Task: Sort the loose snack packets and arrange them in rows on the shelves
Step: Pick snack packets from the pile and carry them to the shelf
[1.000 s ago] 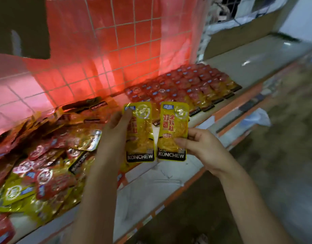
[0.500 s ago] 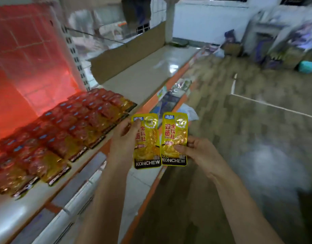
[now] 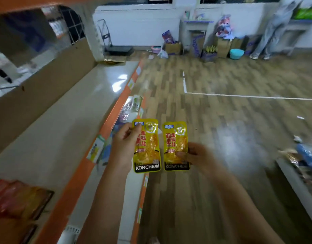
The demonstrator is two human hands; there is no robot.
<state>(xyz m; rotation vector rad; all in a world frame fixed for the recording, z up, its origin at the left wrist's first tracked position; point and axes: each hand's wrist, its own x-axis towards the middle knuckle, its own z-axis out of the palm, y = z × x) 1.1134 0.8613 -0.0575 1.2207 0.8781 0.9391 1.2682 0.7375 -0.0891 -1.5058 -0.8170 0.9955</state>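
Holding two yellow packets upright over the aisle, my left hand (image 3: 124, 147) pinches one packet (image 3: 146, 145) by its left edge, my right hand (image 3: 195, 156) grips the other packet (image 3: 176, 146) low down. Best plan: keep labels facing me, match them, then lay both flat on the shelf (image 3: 77, 110) beside the red row (image 3: 19, 198).

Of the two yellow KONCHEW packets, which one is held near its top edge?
The left-hand packet: the left hand pinches it by the upper left corner. The other packet is held low down by the right hand.
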